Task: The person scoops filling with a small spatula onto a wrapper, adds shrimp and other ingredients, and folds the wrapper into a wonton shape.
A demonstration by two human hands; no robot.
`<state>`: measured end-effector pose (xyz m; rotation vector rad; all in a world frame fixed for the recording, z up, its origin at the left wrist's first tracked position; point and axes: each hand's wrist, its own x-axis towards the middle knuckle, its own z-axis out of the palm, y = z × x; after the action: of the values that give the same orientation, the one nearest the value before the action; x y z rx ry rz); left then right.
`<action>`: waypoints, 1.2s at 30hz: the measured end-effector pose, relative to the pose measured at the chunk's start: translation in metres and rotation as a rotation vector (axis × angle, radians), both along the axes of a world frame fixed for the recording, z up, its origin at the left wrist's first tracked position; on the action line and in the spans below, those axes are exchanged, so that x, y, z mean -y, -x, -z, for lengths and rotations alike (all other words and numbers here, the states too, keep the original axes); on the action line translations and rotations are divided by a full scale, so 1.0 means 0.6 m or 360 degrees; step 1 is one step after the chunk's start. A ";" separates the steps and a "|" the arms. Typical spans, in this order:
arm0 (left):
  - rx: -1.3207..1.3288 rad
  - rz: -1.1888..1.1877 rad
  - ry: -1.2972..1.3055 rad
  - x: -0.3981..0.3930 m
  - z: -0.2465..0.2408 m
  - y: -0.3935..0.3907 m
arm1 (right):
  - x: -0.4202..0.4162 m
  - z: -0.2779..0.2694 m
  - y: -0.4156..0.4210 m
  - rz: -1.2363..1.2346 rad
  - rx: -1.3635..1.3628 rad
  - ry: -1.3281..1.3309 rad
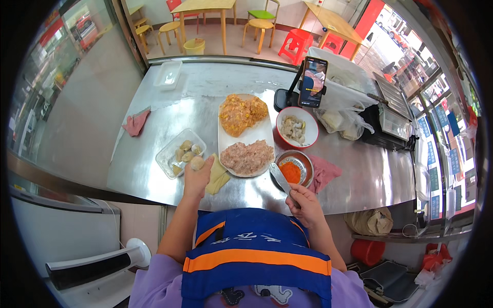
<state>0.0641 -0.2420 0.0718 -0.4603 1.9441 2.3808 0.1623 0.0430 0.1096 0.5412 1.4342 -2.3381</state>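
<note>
My left hand [197, 181] holds a small round, pale dumpling [197, 163] at its fingertips. Beside it, a clear plastic container [164, 158] has several wrapped dumplings [187, 156] inside. A stack of yellowish dough wrappers [217, 178] lies just right of this hand. The handle of a flat metal spatula [283, 179] is in my right hand [307, 206]. Its blade crosses the rim of a steel bowl [307, 169] with fine orange filling [290, 171]. Between the hands and farther off, a white platter [246, 141] bears pinkish minced meat [248, 156] and a yellow-orange meat mixture [242, 113].
Behind the steel bowl stands a red-rimmed bowl [312, 139] of peeled shrimp [293, 129]. A phone [314, 81] sits upright on a stand. Pink cloths [137, 122] lie on the steel counter [154, 192], with a white tray [168, 75] at the far left and plastic bags [342, 119] at right.
</note>
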 end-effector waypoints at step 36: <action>-0.0955 0.0534 0.2041 0.037 0.129 0.005 | -0.015 0.058 0.021 -0.0094 0.0051 0.0044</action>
<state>0.0611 -0.2644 -0.0057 0.6358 3.2328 0.8345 0.1496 0.0521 0.0750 0.5197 1.3828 -2.2895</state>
